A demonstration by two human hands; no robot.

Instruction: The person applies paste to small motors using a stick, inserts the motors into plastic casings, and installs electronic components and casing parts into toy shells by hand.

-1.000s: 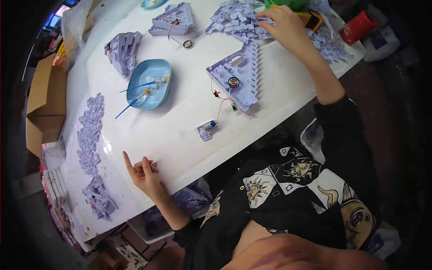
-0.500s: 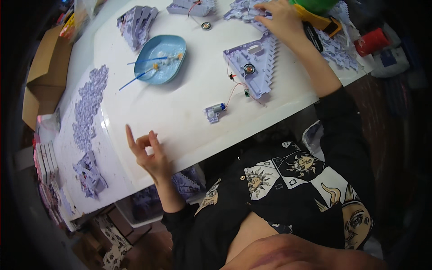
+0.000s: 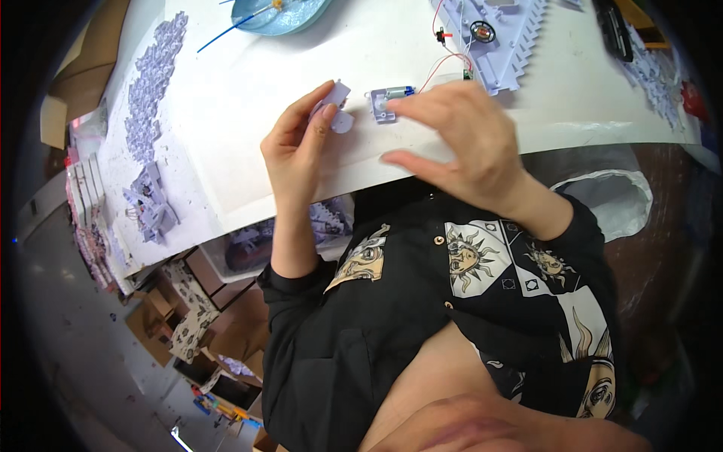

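Between left hand [image 3: 301, 147] fingertips, small lilac piece [image 3: 335, 105]

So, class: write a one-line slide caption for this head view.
Left hand pinches a small lilac plastic piece; right hand reaches a wired motor module.

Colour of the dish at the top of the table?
Light blue: the shallow round plastic dish, best seen in the head view.

One view only, worn on my head, left of a pair. It looks steeply down over my chest at the white table [image 3: 226, 98], close in, my forearms entering from below. Fisheye bending curves the table edge; corners are dark.
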